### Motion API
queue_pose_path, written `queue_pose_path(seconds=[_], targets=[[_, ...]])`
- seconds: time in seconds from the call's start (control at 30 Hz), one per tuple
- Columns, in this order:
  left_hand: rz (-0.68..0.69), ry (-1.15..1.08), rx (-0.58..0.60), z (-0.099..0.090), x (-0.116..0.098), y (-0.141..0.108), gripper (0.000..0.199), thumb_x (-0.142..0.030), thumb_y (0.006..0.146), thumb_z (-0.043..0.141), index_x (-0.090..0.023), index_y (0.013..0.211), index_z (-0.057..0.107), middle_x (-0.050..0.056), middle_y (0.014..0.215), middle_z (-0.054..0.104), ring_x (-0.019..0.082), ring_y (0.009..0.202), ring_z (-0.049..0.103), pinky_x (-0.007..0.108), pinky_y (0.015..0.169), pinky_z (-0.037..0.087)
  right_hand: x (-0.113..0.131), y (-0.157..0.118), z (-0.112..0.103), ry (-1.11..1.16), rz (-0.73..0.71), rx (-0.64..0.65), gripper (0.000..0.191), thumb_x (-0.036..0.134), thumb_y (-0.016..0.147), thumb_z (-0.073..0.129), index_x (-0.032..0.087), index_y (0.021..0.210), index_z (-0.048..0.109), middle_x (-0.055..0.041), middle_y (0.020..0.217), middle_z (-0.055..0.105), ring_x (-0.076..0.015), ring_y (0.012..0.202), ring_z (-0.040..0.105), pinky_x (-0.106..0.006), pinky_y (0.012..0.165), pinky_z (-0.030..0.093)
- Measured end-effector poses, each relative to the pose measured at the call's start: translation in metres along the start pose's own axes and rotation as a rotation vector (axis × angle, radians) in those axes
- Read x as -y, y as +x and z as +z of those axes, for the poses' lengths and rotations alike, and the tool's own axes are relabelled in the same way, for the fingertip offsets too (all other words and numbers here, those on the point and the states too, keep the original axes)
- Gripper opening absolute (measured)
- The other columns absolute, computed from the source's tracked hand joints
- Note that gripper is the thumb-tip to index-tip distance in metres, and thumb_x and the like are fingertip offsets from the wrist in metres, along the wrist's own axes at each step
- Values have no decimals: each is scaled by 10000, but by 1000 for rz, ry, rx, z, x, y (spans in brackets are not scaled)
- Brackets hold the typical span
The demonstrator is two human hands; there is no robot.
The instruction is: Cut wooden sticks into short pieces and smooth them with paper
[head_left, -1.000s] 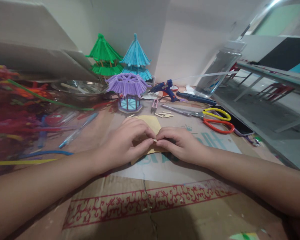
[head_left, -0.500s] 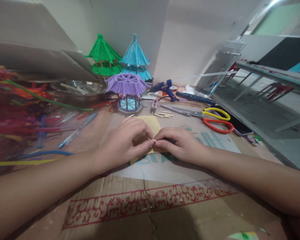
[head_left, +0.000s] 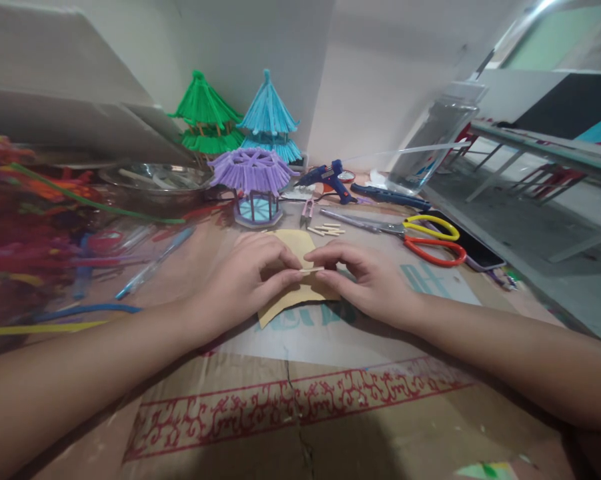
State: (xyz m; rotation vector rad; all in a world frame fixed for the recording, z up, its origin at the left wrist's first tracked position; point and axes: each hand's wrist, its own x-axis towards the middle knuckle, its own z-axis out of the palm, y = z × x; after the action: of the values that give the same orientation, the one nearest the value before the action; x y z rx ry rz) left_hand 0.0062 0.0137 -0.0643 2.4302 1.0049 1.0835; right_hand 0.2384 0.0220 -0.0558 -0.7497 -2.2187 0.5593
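Observation:
A short pale wooden stick (head_left: 312, 270) lies level between my two hands. The fingertips of my left hand (head_left: 260, 270) pinch its left end. My right hand (head_left: 363, 277) has thumb and forefinger at the other end, a little apart, with the thumb against the stick. Below the hands is a yellow-tan sheet (head_left: 287, 303), probably sandpaper, on a white printed sheet (head_left: 250, 347). Several more short sticks (head_left: 327, 230) lie just beyond. Behind them stands a small pavilion model with a purple fuzzy roof (head_left: 253, 175).
Green (head_left: 205, 110) and blue (head_left: 267, 110) tiered models stand at the back. A blue glue gun (head_left: 327, 177), pink snips (head_left: 307, 212), scissors (head_left: 433, 240) and a phone (head_left: 473, 247) lie to the right. On the left are a metal bowl (head_left: 155, 190) and a pile of pipe cleaners (head_left: 35, 220).
My fingertips have moved apart, uncovering the stick between them. My right thumb and forefinger have spread slightly, and more of the yellow-tan sheet shows.

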Motion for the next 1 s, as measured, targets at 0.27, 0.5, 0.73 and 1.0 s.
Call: queue_pose_path(seconds=[0.27,0.5,0.73,1.0], targets=[[64,27,60,1,0,0,130,-271,979,648,-207,876,693,-13,874,701,170,892,618,336,862,398,1,1,-2,55,42,93,186,185,959,631,195,1090,763,-37,1030,796,-140,898,726,-247,830,551],[46,79,87,1,-2,-1,197,-357,984,612,-209,877,686,2,924,703,196,935,622,372,905,416,2,2,-3,71,93,88,134,191,951,611,193,937,744,-21,925,780,-140,830,703,-252,785,530],[-105,252,175,6,5,-4,408,-398,862,639,-144,1181,642,129,1285,624,328,1244,538,504,1064,423,-22,6,-10,-165,53,130,122,180,951,580,173,868,669,-53,860,717,-172,809,641,-294,764,484],[-108,301,261,8,1,-8,446,-429,914,552,-136,1240,636,155,1355,602,338,1309,516,531,1130,407,-5,0,-4,-124,-89,336,163,138,985,525,157,908,668,-64,862,715,-168,813,627,-279,756,475]])
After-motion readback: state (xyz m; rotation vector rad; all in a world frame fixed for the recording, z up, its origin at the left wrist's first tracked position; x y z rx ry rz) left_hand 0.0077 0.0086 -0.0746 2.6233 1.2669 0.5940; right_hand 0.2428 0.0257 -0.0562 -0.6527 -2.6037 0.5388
